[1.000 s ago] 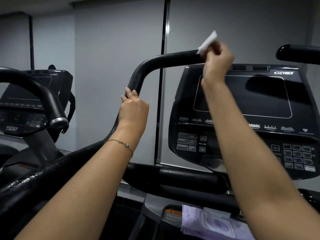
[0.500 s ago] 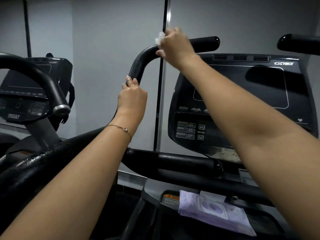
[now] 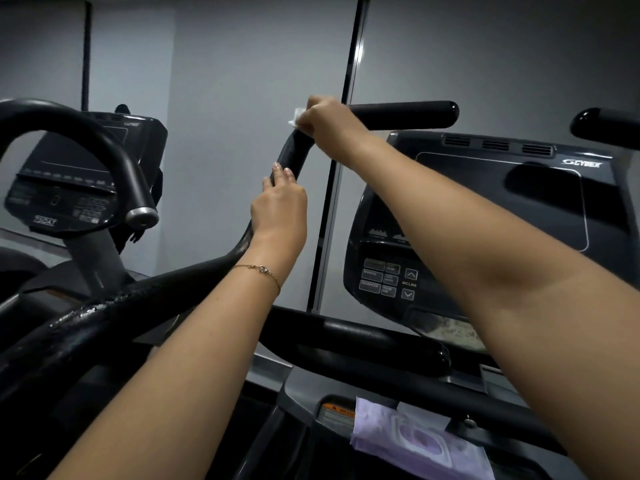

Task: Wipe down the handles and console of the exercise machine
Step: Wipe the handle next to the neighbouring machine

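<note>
The right hand has its fingers curled shut around a white wipe, pressing it onto the bend of the black handle; only a corner of the wipe pokes out on the far side of the knuckles. Wrapping the wipe around the bar likely lets it clean the whole curve in one pass. Below that bend on the same handle, the left hand is closed around the bar, fingertips laid flat along it, probably to steady the handle against the rubbing. A thin gold bracelet circles that wrist.

To the right of the handle sits the console, apparently not yet touched by the wipe. It reads "CYBEX" near its top corner, with buttons marked "INCLINE", "MANUAL" and "ADVANCED" lower down. Below the handle, a lilac wipes packet lies beside an orange warning label, close at hand for a fresh sheet. Left of the handle, a neighbouring machine carries "750AT".
</note>
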A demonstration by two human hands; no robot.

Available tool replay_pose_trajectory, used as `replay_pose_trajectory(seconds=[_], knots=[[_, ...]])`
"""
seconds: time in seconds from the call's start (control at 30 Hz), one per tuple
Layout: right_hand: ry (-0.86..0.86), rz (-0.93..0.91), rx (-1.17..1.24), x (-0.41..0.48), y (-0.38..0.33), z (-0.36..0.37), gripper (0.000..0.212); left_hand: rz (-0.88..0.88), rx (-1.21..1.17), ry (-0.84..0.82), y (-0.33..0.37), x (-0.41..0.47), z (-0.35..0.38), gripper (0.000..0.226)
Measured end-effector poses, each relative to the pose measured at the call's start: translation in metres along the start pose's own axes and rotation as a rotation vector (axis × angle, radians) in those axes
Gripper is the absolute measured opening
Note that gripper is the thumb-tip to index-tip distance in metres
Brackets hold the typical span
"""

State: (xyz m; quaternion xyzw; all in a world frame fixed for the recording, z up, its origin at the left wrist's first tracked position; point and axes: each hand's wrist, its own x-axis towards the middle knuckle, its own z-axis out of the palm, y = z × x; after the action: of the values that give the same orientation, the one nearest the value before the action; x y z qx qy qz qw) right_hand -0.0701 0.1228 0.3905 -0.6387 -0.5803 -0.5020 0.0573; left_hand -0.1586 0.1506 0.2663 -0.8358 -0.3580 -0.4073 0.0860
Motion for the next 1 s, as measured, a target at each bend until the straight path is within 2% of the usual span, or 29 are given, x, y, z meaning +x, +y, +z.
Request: replay_pose_trajectory(seconds=[0.07, 0.13, 0.23, 0.4, 0.53, 0.6, 0.7, 0.8, 0.9, 1.0], knots=[[-0.1, -0.086, 0.015, -0.001, -0.012, 0.003, 0.034, -0.003, -0.01, 0.009, -0.003, -0.004, 0.001, 0.075], [-0.122, -0.078, -0.018, 0.002, -0.012, 0.002, 0.029, -0.014, -0.019, 0.005, -0.005, -0.008, -0.001, 0.073], [-0.062, -0.008, -0.061, 0.006, -0.012, 0.003, 0.026, -0.034, -0.032, -0.007, -0.005, -0.011, -0.002, 0.071], [-0.134, -0.219, -0.059, -0.012, -0.025, 0.006, 0.028, -0.039, -0.079, -0.01, -0.008, -0.011, -0.002, 0.071], [-0.058, -0.126, -0.072, -0.004, -0.014, 0.004, 0.03, -0.036, -0.106, 0.001, -0.008, -0.014, -0.003, 0.072], [-0.044, -0.162, -0.058, -0.013, -0.018, 0.011, 0.032, -0.031, -0.097, 0.002, -0.008, -0.017, -0.003, 0.07], [-0.083, -0.307, 0.004, -0.028, -0.021, 0.018, 0.04, -0.056, -0.046, -0.022, -0.008, -0.022, -0.005, 0.063], [-0.066, -0.245, -0.002, -0.017, -0.016, 0.016, 0.032, -0.096, 0.058, -0.063, -0.009, -0.031, -0.013, 0.043], [-0.038, -0.201, -0.02, -0.022, -0.028, 0.019, 0.032, -0.063, 0.186, -0.15, -0.012, -0.041, -0.023, 0.029], [-0.109, -0.371, -0.021, -0.047, -0.045, 0.023, 0.044, -0.01, 0.312, -0.212, -0.015, -0.048, -0.028, 0.029]])
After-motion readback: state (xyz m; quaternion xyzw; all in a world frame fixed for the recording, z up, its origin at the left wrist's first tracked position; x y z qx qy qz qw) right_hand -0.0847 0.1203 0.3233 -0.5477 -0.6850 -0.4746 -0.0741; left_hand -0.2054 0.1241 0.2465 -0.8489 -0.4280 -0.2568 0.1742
